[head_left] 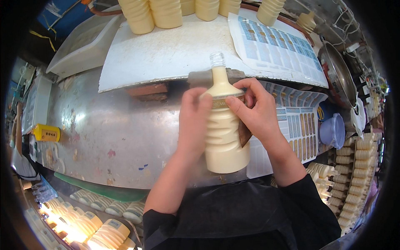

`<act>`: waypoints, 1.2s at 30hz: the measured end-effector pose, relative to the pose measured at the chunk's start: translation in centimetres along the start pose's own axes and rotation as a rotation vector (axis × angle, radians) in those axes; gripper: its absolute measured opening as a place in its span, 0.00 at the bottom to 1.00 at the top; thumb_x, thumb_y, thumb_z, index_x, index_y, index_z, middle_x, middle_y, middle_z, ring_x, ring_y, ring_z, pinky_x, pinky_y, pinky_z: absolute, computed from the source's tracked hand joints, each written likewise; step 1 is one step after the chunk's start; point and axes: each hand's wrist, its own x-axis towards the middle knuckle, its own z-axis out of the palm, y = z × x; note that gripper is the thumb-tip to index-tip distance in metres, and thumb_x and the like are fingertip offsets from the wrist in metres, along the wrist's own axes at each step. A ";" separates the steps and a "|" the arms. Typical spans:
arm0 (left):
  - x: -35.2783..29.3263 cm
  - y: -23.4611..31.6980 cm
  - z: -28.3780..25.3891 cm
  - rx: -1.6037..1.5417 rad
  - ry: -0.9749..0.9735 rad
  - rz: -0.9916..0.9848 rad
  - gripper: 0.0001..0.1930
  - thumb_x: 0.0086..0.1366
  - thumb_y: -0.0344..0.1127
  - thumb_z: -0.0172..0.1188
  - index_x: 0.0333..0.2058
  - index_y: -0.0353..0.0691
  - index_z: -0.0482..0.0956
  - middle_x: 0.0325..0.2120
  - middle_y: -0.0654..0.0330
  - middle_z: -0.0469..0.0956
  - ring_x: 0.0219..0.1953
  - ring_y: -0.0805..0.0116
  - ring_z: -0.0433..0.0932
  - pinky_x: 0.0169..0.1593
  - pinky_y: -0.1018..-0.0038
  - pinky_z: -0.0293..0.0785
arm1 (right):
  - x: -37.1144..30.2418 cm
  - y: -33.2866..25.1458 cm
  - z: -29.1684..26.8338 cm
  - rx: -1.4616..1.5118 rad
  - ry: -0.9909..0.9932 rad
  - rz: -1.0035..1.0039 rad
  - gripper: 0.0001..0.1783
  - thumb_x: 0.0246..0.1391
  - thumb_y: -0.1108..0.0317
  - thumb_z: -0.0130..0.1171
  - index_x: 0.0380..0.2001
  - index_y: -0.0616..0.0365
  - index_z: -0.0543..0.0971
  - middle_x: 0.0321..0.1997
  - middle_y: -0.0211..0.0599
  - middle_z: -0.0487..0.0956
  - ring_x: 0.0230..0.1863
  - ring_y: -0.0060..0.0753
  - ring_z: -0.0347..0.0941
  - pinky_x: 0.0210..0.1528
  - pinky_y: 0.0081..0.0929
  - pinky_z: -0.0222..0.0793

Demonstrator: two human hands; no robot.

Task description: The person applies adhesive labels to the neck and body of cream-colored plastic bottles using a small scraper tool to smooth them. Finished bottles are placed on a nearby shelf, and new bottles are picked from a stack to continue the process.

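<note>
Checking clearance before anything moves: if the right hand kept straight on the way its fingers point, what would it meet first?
Most likely the cream bottle: the right hand seems to touch the brown label on its shoulder, though depth is unclear.

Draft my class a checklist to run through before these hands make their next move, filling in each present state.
1. Cream ribbed bottle between both hands: ok; left hand at its left, right hand at its right.
2. Brown label wholly flat: not ok; a flap stands out below the right hand.
3. Left fingertips in contact: cannot tell; motion blur.
4. Printed label sheet nearby: ok; right of the bottle.
5. Yellow container clear of the bottle: ok; far left on the metal bench.
</note>
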 end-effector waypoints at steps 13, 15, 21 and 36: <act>0.0 -0.7 -0.5 -0.037 0.035 0.034 0.15 0.82 0.41 0.45 0.56 0.38 0.72 0.46 0.61 0.78 0.45 0.76 0.77 0.50 0.75 0.77 | -0.1 -0.5 0.0 0.017 -0.005 0.011 0.22 0.48 0.56 0.73 0.40 0.59 0.81 0.21 0.24 0.65 0.24 0.19 0.60 0.27 0.23 0.59; -0.3 -0.5 -0.5 -0.082 0.039 0.015 0.18 0.82 0.43 0.42 0.57 0.37 0.72 0.48 0.59 0.78 0.47 0.73 0.77 0.52 0.73 0.76 | -0.2 0.6 0.1 0.085 -0.031 0.001 0.18 0.57 0.57 0.67 0.44 0.58 0.82 0.23 0.20 0.65 0.26 0.15 0.59 0.29 0.19 0.58; -1.4 0.8 0.4 -0.190 0.067 -0.041 0.23 0.83 0.48 0.35 0.57 0.35 0.71 0.51 0.57 0.76 0.52 0.68 0.76 0.60 0.68 0.73 | 1.5 4.7 -3.6 0.789 -0.140 0.183 0.18 0.72 0.59 0.48 0.47 0.60 0.81 0.39 0.22 0.75 0.36 0.15 0.70 0.38 0.16 0.66; -2.2 1.3 1.5 -0.308 0.081 -0.062 0.26 0.82 0.51 0.35 0.59 0.35 0.71 0.51 0.56 0.76 0.53 0.66 0.75 0.62 0.67 0.70 | -3.0 -2.0 -0.9 -0.362 0.121 -1.015 0.17 0.40 0.75 0.64 0.39 0.60 0.84 0.41 0.38 0.84 0.42 0.36 0.82 0.39 0.32 0.75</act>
